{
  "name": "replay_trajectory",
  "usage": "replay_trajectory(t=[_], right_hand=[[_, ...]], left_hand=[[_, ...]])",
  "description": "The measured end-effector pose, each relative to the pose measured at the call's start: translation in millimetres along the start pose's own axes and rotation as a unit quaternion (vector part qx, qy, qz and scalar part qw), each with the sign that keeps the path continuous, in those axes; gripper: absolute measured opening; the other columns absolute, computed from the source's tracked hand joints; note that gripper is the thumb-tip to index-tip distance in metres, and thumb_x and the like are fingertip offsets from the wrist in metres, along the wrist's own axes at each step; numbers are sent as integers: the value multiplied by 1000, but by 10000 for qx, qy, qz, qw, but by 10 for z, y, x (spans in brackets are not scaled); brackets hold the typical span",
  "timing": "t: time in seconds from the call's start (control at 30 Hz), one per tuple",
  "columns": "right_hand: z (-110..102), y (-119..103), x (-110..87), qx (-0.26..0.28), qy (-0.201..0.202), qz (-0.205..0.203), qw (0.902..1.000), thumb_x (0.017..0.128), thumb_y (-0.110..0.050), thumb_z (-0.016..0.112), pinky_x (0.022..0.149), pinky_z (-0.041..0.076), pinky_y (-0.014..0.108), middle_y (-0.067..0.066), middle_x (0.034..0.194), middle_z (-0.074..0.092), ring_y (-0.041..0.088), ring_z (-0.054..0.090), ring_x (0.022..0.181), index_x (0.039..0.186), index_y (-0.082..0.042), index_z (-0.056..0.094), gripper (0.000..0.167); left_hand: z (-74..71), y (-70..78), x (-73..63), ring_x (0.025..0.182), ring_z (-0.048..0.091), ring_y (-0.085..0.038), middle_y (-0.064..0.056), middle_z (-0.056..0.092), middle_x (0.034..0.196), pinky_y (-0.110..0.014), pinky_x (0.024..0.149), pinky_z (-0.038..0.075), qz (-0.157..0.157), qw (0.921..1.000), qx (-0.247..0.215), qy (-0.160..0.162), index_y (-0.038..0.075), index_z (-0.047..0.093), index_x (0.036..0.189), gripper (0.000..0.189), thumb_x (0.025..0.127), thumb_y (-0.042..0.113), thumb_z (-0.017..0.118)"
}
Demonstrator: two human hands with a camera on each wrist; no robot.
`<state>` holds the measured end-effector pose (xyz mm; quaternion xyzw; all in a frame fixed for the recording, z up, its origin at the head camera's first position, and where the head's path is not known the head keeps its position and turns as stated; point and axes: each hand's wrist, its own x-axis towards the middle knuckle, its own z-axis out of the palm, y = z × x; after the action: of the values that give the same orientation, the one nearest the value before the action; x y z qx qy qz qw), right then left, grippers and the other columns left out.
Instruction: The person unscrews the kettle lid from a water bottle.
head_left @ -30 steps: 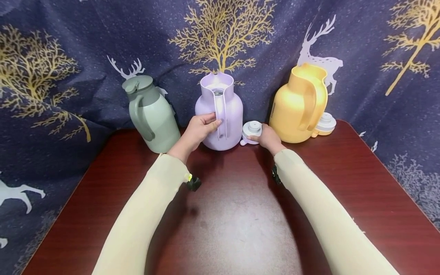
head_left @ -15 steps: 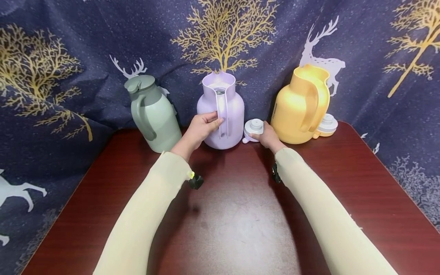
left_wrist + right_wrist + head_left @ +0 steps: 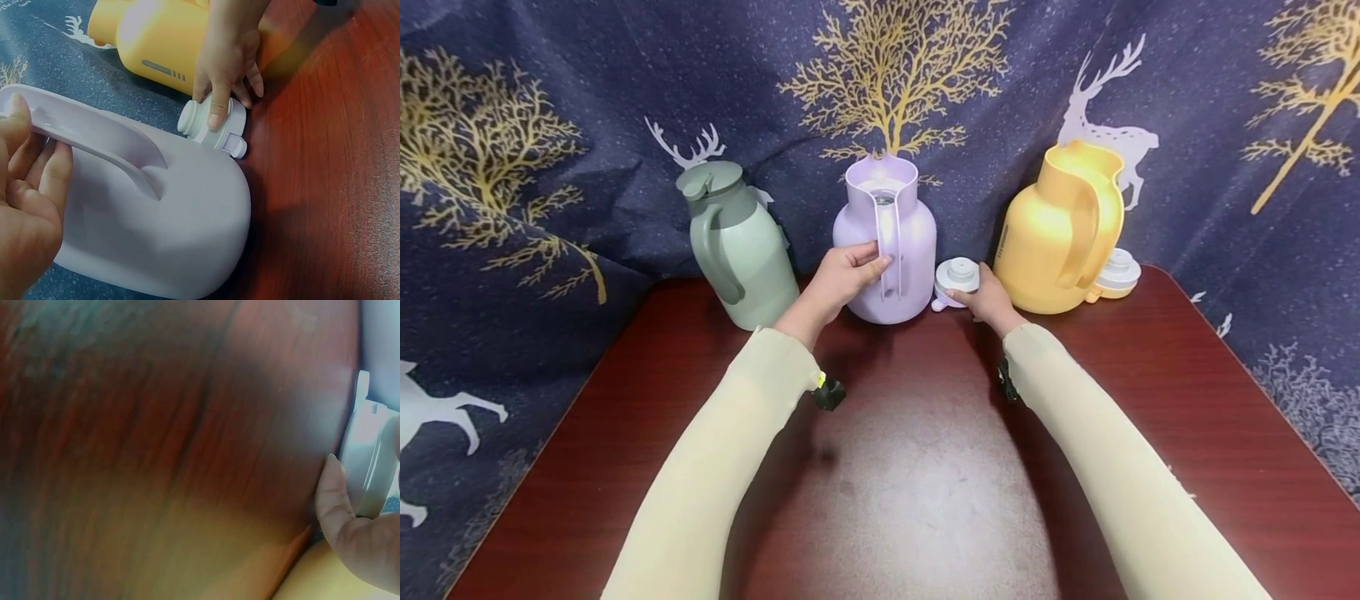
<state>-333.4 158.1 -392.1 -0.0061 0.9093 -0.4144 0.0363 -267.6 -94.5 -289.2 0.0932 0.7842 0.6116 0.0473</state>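
The lilac vacuum jug point(image 3: 917, 250) stands upright and lidless at the back middle of the table. With thumb and fingers, my left hand point(image 3: 838, 279) grips its handle point(image 3: 106, 134). To the jug's right lies its lid point(image 3: 957, 279), upside down with the white stopper facing up. My right hand point(image 3: 991, 302) holds this lid by its right side, thumb in front. Seen from the left wrist, the lid point(image 3: 215, 128) sits close beside the jug's base, its lilac tab pointing outward. Only part of the right hand point(image 3: 362, 544) shows at the lid's edge in the right wrist view.
Just right of my right hand stands a yellow jug point(image 3: 1026, 250), also lidless, its own lid point(image 3: 1116, 275) lying behind its base. A green jug point(image 3: 748, 258) with its lid on stands at the left. A dark blue cloth point(image 3: 775, 83) hangs behind the table point(image 3: 895, 467).
The head view has drifted slightly, so everything appears a little further right. Both hands keep their holds on the lilac jug's handle and the lid.
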Motion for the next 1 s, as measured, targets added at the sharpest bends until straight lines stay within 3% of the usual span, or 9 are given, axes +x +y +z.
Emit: replay_trajectory(t=[0.2, 0.47, 0.53, 0.6, 0.67, 0.73, 0.8, 1.0], right_hand=[[-13, -28, 15, -150, -8, 98, 9998, 99, -29, 68, 58, 59, 28, 31, 165, 25, 45, 42, 144, 161, 7, 6, 95], [-9, -62, 18, -229, 47, 113, 9997, 100, -30, 67, 59, 58, 27, 31, 163, 29, 44, 46, 140, 161, 6, 7, 93], [-5, -71, 8, -241, 45, 109, 9996, 100, -30, 67, 68, 62, 34, 32, 163, 29, 45, 46, 140, 161, 7, 7, 93], [-1, -79, -4, -294, 60, 81, 9995, 100, -30, 67, 90, 61, 43, 32, 163, 29, 44, 43, 144, 161, 7, 8, 92], [1, -83, -19, -336, 75, 46, 9994, 100, -30, 66, 111, 49, 49, 33, 163, 28, 44, 39, 147, 160, 8, 8, 92], [2, -86, -38, -352, 79, -3, 9993, 100, -30, 66, 122, 37, 49, 34, 163, 28, 44, 35, 150, 160, 9, 8, 92], [2, -79, -61, -372, 78, -42, 9993, 99, -30, 66, 127, 30, 49, 35, 162, 28, 45, 34, 150, 159, 10, 8, 92], [-19, -55, -194, -251, -34, -176, 9995, 98, -28, 67, 121, 37, 53, 36, 157, 36, 48, 42, 142, 158, 10, 15, 88]], left_hand=[[-18, 40, 3, 129, 61, -29, -19, 59, 143, -40, 116, 47, 69, 9997, 215, -5, 1, 56, 144, 43, 103, 13, 60], [-44, 52, 40, 126, 62, -27, -18, 60, 143, -39, 115, 48, 25, 9994, 319, 88, 2, 56, 144, 43, 103, 14, 61], [-50, 52, 44, 127, 61, -28, -18, 60, 143, -39, 115, 48, 11, 9993, 340, 124, 2, 56, 143, 43, 103, 14, 61], [-51, 51, 44, 128, 61, -28, -18, 60, 143, -39, 115, 48, -8, 9993, 339, 161, 2, 56, 143, 42, 103, 14, 61], [-44, 48, 37, 129, 61, -28, -18, 60, 142, -39, 115, 48, -12, 9994, 299, 200, 2, 56, 143, 42, 103, 14, 61], [-32, 35, 23, 128, 62, -27, -18, 61, 141, -38, 114, 48, 10, 9994, 227, 253, 2, 57, 143, 42, 103, 14, 61], [-17, 11, 2, 124, 63, -24, -18, 63, 138, -38, 113, 49, 35, 9992, 221, 322, 2, 60, 140, 40, 102, 16, 62], [22, -129, -122, 117, 64, -21, -20, 65, 135, -38, 110, 51, 122, 9980, 506, 369, -1, 64, 135, 37, 102, 15, 63]])
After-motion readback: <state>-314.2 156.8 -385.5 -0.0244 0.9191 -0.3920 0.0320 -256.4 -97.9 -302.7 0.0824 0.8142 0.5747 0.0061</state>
